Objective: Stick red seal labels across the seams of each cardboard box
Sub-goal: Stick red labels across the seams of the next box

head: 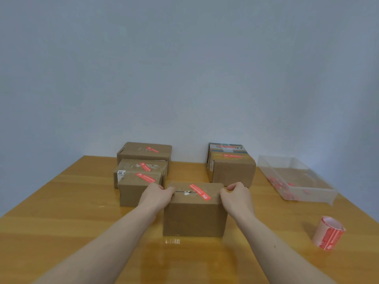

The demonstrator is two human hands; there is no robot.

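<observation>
The wooden bench (61, 201) meets the wall at its far edge; its near middle, between the forearms, is bare, as is a strip between the two groups of boxes at the back. The front cardboard box (194, 216) stands near the centre, a red seal label (200, 192) lying slantwise across its top seam. The left hand (156, 196) grips its top left edge, the right hand (235, 196) its top right edge, fingers curled over. Just behind-left stand three labelled boxes (141, 173), close together; behind-right stands one taller box (231, 167). Five boxes in all. A clear plastic tray (320, 194) sits far right, and one label roll (329, 233) stands nearer, well apart.
</observation>
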